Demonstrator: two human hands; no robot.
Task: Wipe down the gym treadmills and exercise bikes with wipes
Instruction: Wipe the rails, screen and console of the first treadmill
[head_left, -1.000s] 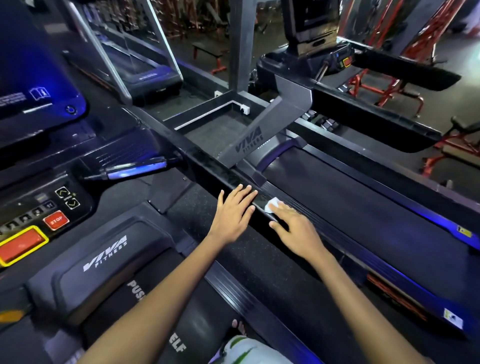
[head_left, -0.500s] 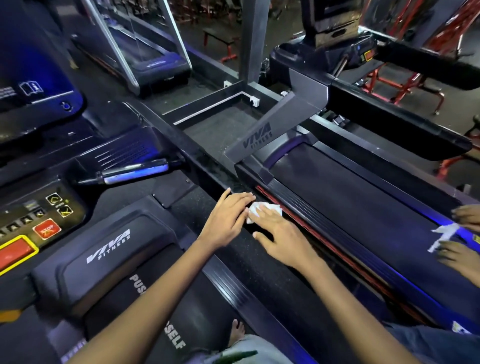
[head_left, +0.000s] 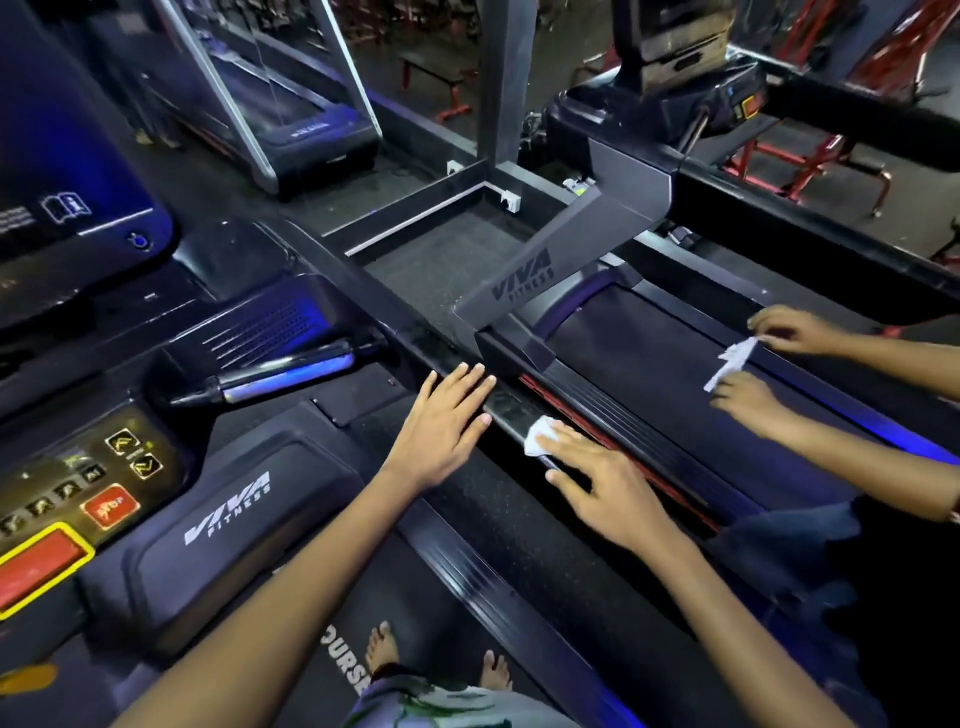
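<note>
Wipe (head_left: 537, 435) lies white and crumpled on the side rail (head_left: 613, 441) of the neighbouring treadmill, pinned under your right hand (head_left: 602, 486), whose fingers are straight, slightly spread and pressing down on it. Your left hand (head_left: 444, 423) rests flat just beside it on the black bar between the two machines, fingers straight and close together. Farther right, another person's two hands (head_left: 779, 364) pinch a second wipe (head_left: 730, 361) over the belt (head_left: 660, 374).
</note>
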